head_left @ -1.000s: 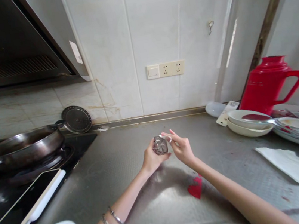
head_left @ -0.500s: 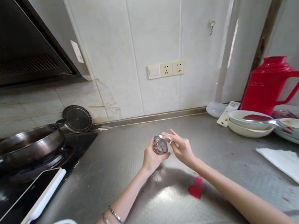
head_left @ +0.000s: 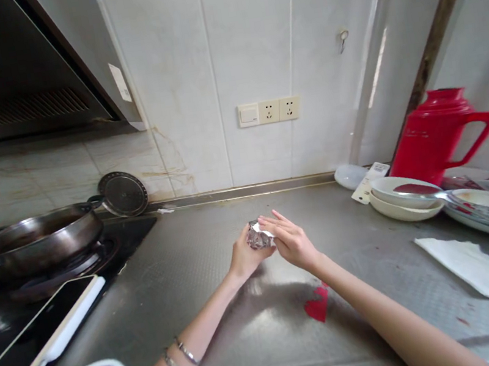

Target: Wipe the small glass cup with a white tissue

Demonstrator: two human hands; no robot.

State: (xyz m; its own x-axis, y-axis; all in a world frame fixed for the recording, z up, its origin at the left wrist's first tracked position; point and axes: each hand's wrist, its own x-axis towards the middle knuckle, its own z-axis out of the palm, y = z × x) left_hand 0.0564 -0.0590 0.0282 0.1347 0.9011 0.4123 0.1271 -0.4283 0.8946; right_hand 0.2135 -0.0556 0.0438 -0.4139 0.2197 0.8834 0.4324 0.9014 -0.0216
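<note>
The left hand cradles a small foil-wrapped lump above the middle of the steel desk, fingers curled around it. The right hand pinches the foil's top edge. Peeling works best slowly, the left grip steady, so the foil does not tear.

White wall tiles rose behind a steel worktop, carrying a switch-and-socket plate and a small hook. A dark range hood hung far left. Daylight glared off the steel.
</note>
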